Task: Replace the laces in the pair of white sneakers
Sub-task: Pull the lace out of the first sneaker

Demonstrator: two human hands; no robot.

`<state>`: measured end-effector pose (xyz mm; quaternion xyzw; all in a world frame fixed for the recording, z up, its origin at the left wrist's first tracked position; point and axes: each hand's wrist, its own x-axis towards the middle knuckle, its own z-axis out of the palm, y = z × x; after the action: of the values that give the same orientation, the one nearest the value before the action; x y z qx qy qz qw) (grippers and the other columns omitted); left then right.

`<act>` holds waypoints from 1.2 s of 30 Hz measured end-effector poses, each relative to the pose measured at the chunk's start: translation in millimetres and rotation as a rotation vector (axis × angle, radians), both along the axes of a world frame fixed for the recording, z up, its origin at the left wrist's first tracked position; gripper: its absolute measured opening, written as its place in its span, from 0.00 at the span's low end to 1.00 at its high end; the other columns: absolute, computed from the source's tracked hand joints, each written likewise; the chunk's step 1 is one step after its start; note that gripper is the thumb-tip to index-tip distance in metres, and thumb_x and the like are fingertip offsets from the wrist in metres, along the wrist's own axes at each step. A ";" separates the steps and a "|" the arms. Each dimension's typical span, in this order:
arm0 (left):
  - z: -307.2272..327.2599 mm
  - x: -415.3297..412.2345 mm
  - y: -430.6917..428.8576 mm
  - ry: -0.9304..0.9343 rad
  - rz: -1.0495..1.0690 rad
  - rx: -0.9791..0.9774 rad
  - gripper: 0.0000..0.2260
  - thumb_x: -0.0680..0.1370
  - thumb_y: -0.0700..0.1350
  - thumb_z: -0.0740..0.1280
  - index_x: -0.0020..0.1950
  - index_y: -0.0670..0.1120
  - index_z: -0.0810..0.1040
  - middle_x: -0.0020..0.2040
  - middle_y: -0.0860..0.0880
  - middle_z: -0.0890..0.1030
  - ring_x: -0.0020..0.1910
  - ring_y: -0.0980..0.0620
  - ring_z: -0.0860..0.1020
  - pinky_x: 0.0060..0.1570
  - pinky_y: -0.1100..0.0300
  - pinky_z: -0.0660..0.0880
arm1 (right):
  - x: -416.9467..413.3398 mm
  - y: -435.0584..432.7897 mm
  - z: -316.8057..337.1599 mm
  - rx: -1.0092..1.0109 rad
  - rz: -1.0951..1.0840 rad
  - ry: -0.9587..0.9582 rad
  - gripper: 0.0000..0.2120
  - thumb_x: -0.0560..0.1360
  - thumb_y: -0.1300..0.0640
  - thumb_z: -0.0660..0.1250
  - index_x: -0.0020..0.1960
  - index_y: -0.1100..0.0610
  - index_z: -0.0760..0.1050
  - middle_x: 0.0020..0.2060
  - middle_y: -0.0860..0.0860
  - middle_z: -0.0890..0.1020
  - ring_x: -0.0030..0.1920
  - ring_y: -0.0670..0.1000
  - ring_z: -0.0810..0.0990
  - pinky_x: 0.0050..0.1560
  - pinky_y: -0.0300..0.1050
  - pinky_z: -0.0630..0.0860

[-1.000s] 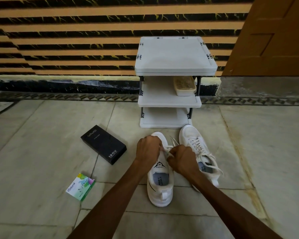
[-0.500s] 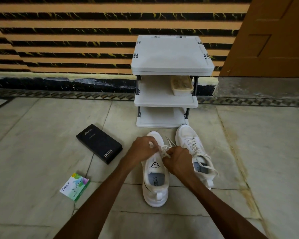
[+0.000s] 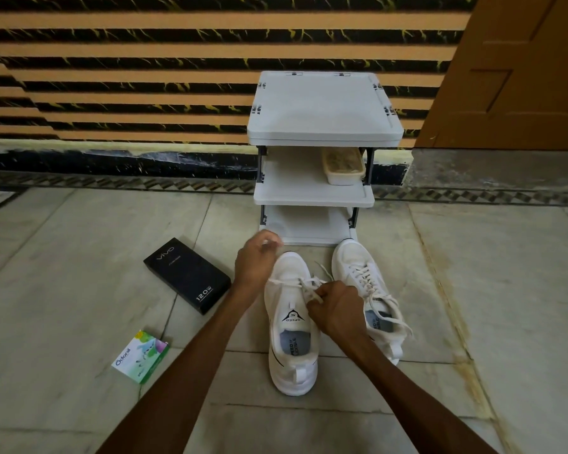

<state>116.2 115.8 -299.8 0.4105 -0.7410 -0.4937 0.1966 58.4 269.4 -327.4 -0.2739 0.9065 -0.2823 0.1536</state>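
Two white sneakers stand on the tiled floor. The near sneaker (image 3: pixel 292 326) has its tongue bare and a white lace (image 3: pixel 304 283) only across its front eyelets. My right hand (image 3: pixel 336 311) pinches that lace at the eyelets. My left hand (image 3: pixel 256 262) is raised at the shoe's left front, fingers curled, and a strand of the lace runs from the eyelets to it. The far sneaker (image 3: pixel 358 270) to the right is fully laced, with loose ends trailing over its side.
A white three-tier rack (image 3: pixel 323 132) stands right behind the shoes, with a beige container (image 3: pixel 343 167) on its middle shelf. A black phone box (image 3: pixel 187 275) and a small green-white Odonil box (image 3: pixel 141 357) lie on the floor to the left. A wooden door (image 3: pixel 518 70) is at the right.
My left hand has moved up and to the left, away from the eyelets, drawing a strand of lace out sideways. My right hand stays at the eyelets.
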 end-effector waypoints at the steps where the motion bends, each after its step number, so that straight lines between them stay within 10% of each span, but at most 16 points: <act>1: -5.0 5.1 -0.2 -0.212 -0.159 -0.354 0.09 0.81 0.48 0.61 0.49 0.52 0.81 0.43 0.52 0.80 0.40 0.52 0.77 0.40 0.59 0.72 | -0.2 0.1 0.0 -0.003 -0.005 -0.005 0.07 0.69 0.57 0.68 0.39 0.60 0.82 0.32 0.54 0.82 0.35 0.55 0.81 0.37 0.42 0.76; 6: -13.3 9.3 5.8 -0.535 -0.546 -0.708 0.10 0.76 0.53 0.70 0.50 0.49 0.85 0.52 0.48 0.76 0.54 0.49 0.73 0.54 0.56 0.69 | -0.2 1.8 -1.2 -0.022 -0.029 0.006 0.07 0.68 0.57 0.68 0.35 0.59 0.79 0.27 0.49 0.75 0.30 0.51 0.75 0.30 0.39 0.65; 11: 11.1 7.0 8.8 0.479 0.069 0.662 0.09 0.81 0.42 0.63 0.45 0.43 0.80 0.44 0.48 0.81 0.45 0.50 0.79 0.47 0.58 0.76 | 1.4 0.5 -4.6 -0.009 -0.043 0.003 0.06 0.68 0.57 0.68 0.37 0.59 0.81 0.29 0.52 0.79 0.36 0.56 0.81 0.34 0.39 0.67; 13: 14.6 9.1 10.3 0.588 0.090 0.847 0.11 0.83 0.47 0.60 0.47 0.43 0.77 0.37 0.50 0.78 0.31 0.55 0.75 0.34 0.63 0.73 | 0.5 1.3 -5.4 -0.015 -0.044 0.008 0.07 0.68 0.57 0.68 0.37 0.60 0.80 0.29 0.52 0.79 0.36 0.56 0.81 0.34 0.39 0.66; 18: 6.5 16.9 -3.2 -0.232 -0.025 -0.438 0.11 0.80 0.55 0.64 0.49 0.54 0.84 0.46 0.58 0.83 0.44 0.57 0.80 0.41 0.62 0.72 | -1.3 1.0 -6.3 -0.018 -0.050 0.025 0.07 0.68 0.56 0.68 0.38 0.60 0.81 0.30 0.53 0.80 0.33 0.53 0.78 0.32 0.39 0.67; 22: -8.1 27.5 -10.4 -0.684 -0.167 -0.661 0.12 0.81 0.51 0.61 0.56 0.49 0.83 0.59 0.47 0.79 0.58 0.47 0.75 0.58 0.53 0.69 | -4.3 -2.1 -6.3 0.040 0.033 0.065 0.07 0.69 0.54 0.68 0.40 0.57 0.82 0.30 0.49 0.79 0.32 0.49 0.78 0.29 0.36 0.67; 26: -27.6 40.2 -2.3 -0.724 -0.210 -0.604 0.18 0.79 0.54 0.63 0.65 0.47 0.77 0.71 0.45 0.66 0.70 0.44 0.63 0.68 0.47 0.61 | -13.6 -20.1 -2.5 0.050 0.178 0.178 0.12 0.73 0.45 0.69 0.54 0.48 0.80 0.48 0.48 0.81 0.48 0.51 0.82 0.45 0.42 0.76; 31: -29.3 42.1 16.6 -0.313 -0.257 0.035 0.17 0.73 0.48 0.72 0.61 0.45 0.79 0.59 0.48 0.78 0.54 0.52 0.77 0.58 0.55 0.76 | -28.7 -54.0 1.3 0.209 0.434 0.247 0.10 0.73 0.56 0.70 0.54 0.54 0.82 0.54 0.54 0.79 0.52 0.55 0.80 0.51 0.46 0.78; 36: -45.1 47.3 38.1 -0.466 -0.286 -0.151 0.23 0.76 0.48 0.68 0.70 0.48 0.71 0.63 0.46 0.71 0.60 0.46 0.76 0.57 0.54 0.74 | -37.2 -74.6 -11.6 0.282 0.480 0.244 0.12 0.74 0.55 0.69 0.56 0.58 0.80 0.56 0.55 0.80 0.55 0.55 0.80 0.54 0.45 0.75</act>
<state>163.5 153.8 -344.9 0.3883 -0.8514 -0.3521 -0.0207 21.2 194.7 -339.0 -0.4883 0.8578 -0.0744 0.1424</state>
